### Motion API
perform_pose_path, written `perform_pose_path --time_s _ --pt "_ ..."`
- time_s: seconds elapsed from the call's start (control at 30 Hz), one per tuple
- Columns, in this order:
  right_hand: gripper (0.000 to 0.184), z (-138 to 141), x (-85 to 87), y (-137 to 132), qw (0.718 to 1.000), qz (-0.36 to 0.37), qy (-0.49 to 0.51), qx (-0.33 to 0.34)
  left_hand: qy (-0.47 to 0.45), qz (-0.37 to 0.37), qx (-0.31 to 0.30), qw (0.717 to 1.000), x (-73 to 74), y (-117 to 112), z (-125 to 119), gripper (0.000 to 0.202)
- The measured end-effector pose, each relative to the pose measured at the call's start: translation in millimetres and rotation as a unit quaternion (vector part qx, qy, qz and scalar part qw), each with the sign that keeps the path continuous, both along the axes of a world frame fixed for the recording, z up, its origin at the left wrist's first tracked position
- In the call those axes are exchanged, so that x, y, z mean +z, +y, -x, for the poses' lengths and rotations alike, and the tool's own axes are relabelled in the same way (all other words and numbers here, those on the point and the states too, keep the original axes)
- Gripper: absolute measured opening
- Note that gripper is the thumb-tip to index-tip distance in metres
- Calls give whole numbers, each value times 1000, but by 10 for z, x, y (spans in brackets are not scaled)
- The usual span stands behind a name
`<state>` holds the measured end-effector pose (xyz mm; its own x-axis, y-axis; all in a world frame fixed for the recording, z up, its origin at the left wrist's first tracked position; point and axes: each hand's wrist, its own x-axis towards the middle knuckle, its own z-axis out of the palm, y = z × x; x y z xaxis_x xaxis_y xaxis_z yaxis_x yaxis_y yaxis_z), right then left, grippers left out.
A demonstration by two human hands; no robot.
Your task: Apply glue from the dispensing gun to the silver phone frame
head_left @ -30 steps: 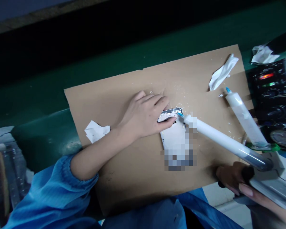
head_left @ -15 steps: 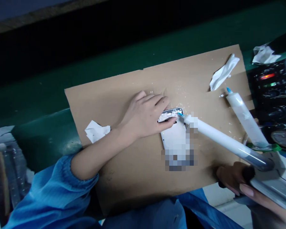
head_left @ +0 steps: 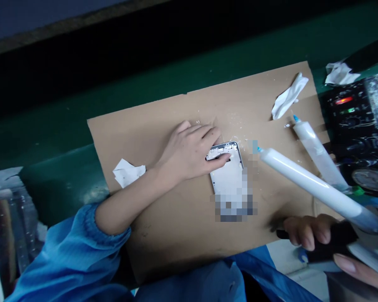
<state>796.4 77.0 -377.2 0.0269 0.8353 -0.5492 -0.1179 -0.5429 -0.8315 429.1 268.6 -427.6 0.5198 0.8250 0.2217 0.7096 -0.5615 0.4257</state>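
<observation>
A silvery phone frame (head_left: 228, 174) lies on a sheet of brown cardboard (head_left: 164, 121). My left hand (head_left: 190, 153) rests flat on its upper left corner, fingers stretched over it. My right hand (head_left: 315, 237) grips the dark handle of a dispensing gun that carries a long white syringe (head_left: 311, 184). The syringe's blue tip hangs just right of the frame's top corner, clear of it.
A second white syringe (head_left: 318, 153) lies on the cardboard's right side. Crumpled white wipes (head_left: 288, 98) lie near the far right corner and a torn paper scrap (head_left: 127, 173) at the left. A dark control box (head_left: 353, 126) with lit indicators stands right. Green bench (head_left: 66, 167) surrounds the cardboard.
The syringe tip has lifted off the frame's top right corner and drawn back to the right. My left hand has stayed on the frame.
</observation>
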Motion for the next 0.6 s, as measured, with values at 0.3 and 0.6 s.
perform_pose_path --time_s 0.3,0.6 --pt "42 -68 1 -76 996 -81 30 0 -7 31 3 999 -44 49 31 56" --pt "41 -7 39 -330 984 -137 93 -66 85 128 12 988 136 205 74 67"
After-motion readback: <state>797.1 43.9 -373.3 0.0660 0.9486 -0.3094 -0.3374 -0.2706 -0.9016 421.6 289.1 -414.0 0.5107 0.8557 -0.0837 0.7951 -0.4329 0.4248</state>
